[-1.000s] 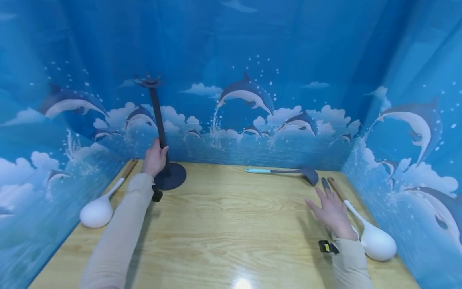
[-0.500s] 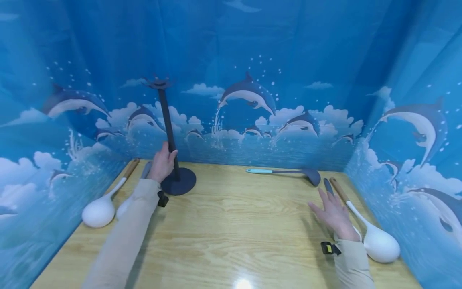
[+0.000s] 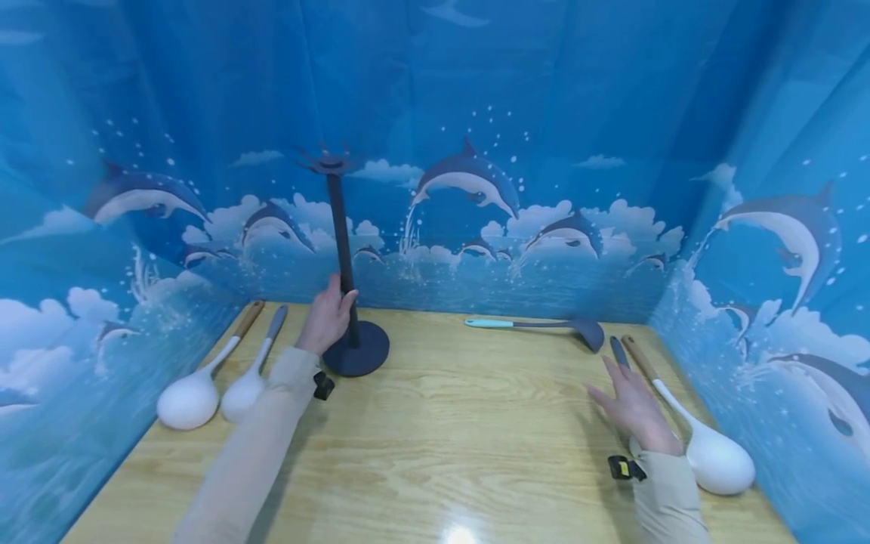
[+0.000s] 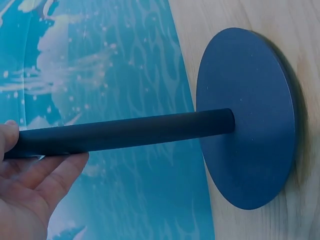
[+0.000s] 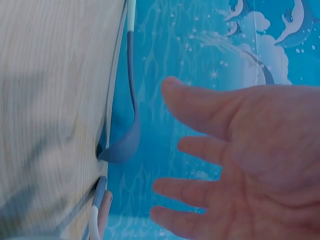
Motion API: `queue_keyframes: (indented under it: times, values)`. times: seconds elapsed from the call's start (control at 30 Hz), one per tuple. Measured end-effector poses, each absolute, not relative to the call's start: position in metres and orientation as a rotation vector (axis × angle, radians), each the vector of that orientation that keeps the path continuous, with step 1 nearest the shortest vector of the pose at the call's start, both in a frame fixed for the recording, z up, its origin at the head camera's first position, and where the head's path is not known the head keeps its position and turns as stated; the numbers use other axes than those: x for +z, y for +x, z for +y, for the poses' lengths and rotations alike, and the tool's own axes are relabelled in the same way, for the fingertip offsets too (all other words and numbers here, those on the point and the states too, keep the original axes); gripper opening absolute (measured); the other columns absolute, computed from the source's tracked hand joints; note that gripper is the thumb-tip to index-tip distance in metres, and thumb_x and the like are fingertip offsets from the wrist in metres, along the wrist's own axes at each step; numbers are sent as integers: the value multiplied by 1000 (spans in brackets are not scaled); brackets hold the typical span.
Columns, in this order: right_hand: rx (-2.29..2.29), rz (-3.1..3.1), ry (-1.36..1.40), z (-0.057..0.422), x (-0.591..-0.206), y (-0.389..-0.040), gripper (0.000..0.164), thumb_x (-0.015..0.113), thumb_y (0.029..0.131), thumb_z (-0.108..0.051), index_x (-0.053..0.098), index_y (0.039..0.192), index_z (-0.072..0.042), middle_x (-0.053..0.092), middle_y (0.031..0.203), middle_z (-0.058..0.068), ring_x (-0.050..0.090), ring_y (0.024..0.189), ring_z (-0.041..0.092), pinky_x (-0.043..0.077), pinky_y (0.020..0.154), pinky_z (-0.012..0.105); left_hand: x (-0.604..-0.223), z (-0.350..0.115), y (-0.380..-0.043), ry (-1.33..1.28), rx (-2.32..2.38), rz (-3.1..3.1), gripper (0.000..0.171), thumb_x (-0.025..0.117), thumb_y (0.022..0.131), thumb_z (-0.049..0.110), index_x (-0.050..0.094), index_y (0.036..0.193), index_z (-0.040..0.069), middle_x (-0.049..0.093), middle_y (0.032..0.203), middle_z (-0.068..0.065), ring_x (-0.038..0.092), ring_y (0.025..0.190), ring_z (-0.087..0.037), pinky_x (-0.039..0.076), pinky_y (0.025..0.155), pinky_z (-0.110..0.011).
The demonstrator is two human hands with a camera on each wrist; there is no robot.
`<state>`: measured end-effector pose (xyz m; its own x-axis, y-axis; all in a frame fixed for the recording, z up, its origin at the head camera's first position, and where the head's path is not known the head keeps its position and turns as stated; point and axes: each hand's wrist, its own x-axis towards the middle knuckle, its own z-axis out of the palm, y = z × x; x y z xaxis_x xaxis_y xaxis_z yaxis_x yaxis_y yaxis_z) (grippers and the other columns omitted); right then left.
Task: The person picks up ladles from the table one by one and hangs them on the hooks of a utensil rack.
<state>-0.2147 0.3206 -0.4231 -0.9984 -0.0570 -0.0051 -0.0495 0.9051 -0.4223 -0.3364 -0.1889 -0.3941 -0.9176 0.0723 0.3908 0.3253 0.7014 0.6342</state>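
My left hand [image 3: 325, 317] holds the lower pole of a black utensil stand [image 3: 340, 227], thumb on one side and fingers on the other. Hooks ring the stand's top, and its round base [image 4: 250, 125] is down at the tabletop. Over the right side of the table, my right hand [image 3: 635, 408] hovers with fingers spread and nothing in it. Beneath it lies a utensil with a grey handle [image 3: 619, 352], mostly hidden. A white ladle with a wooden handle [image 3: 719, 461] lies just right of that hand. Beyond the fingers is a dark ladle with a light-blue handle [image 3: 544, 324].
Two white ladles lie at the left edge, one wooden-handled [image 3: 186, 400], one grey-handled [image 3: 242, 394], the latter beside my left sleeve. Blue dolphin-print curtains [image 3: 435, 272] enclose the wooden table [image 3: 435, 423] at the back and both sides.
My left hand has moved the stand to the right and slightly nearer, uncovering the grey-handled white ladle at left. The right hand stays nearly in place, still spread.
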Motion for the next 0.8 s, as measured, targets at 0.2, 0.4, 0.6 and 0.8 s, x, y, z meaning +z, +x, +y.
queue_keyframes:
  times: [0.2,0.4,0.6,0.8]
  values:
    - [-747,3024,-113,333,-425,-214,73,55,99,-19,15,147,19,21,144,47,25,130,63,27,105,70,-394,-171,-329,-352,-1074,-2575,41,36,106,35,41,128,1,62,93,-18,65,81,-32,54,69,-47]
    - [-714,3030,-169,342,-427,-215,68,54,98,-11,17,146,21,28,142,47,35,126,62,35,101,68,-396,-154,-325,-373,-1067,-2562,36,39,106,32,42,127,2,60,89,-16,64,76,-29,54,65,-44]
    - [-693,2956,-133,349,-422,-215,67,52,96,-3,16,146,20,29,141,47,40,123,60,39,98,67,-396,-136,-321,-403,-1095,-2554,33,40,106,29,41,128,4,60,87,-14,63,74,-28,54,64,-42]
    - [-624,2839,-10,357,-419,-210,65,51,95,-2,18,148,16,26,144,44,34,126,61,37,100,67,-394,-116,-317,-448,-1093,-2570,36,41,106,28,41,132,3,61,89,-12,64,76,-25,55,64,-40]
